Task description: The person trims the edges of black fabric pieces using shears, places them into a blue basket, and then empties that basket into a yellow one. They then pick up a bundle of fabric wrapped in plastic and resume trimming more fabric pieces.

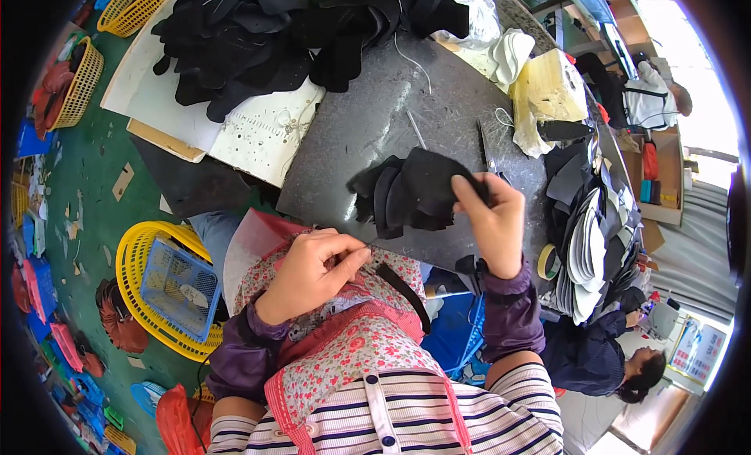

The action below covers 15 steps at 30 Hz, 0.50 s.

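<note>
My right hand (pixel 494 219) pinches the right edge of a black cut piece (pixel 426 185) between thumb and fingers. That piece lies on top of a small fanned stack of similar black pieces (pixel 381 197) at the near edge of the dark worktable (pixel 332 134). My left hand (pixel 317 269) is closed over my lap, thumb against fingertips; what it pinches, if anything, is too small to tell. A narrow black strip (pixel 404 297) lies on my floral apron (pixel 344 345), right of that hand.
A heap of black pieces (pixel 235 52) covers the table's far left. Scissors (pixel 486 146), a yellow-wrapped block (pixel 551 87) and piled white and black pieces (pixel 588 248) sit at the right. A yellow basket (pixel 129 279) stands on the floor at left; another person (pixel 587 357) sits at right.
</note>
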{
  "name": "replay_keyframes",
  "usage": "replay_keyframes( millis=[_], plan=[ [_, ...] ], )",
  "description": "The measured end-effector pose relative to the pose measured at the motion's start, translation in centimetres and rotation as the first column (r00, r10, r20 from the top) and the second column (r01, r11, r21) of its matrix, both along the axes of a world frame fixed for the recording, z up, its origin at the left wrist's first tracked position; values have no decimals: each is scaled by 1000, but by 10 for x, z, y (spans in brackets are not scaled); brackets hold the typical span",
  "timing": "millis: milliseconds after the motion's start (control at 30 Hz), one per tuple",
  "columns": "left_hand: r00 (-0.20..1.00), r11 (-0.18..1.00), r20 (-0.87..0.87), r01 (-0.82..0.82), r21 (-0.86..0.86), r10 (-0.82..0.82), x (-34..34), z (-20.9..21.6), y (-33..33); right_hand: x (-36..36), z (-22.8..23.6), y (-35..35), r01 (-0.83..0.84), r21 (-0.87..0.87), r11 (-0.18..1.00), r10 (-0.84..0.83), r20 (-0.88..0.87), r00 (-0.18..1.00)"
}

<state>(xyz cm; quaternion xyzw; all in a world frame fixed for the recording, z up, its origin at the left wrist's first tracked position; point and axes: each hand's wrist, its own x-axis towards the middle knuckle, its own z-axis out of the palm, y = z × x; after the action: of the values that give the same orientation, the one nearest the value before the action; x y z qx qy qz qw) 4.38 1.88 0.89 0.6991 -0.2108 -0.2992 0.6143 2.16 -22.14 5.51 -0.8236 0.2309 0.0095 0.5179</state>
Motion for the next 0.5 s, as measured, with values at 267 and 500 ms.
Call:
replay_keyframes(
  millis=[267,500],
  plan=[
    [976,976,39,-213,-41,215,-19,1,-15,-21,3,16,-37,-480,877,144,187,972],
    [972,977,102,-212,-22,213,-21,8,-20,-42,-1,26,-95,706,701,428,-310,849]
  ],
)
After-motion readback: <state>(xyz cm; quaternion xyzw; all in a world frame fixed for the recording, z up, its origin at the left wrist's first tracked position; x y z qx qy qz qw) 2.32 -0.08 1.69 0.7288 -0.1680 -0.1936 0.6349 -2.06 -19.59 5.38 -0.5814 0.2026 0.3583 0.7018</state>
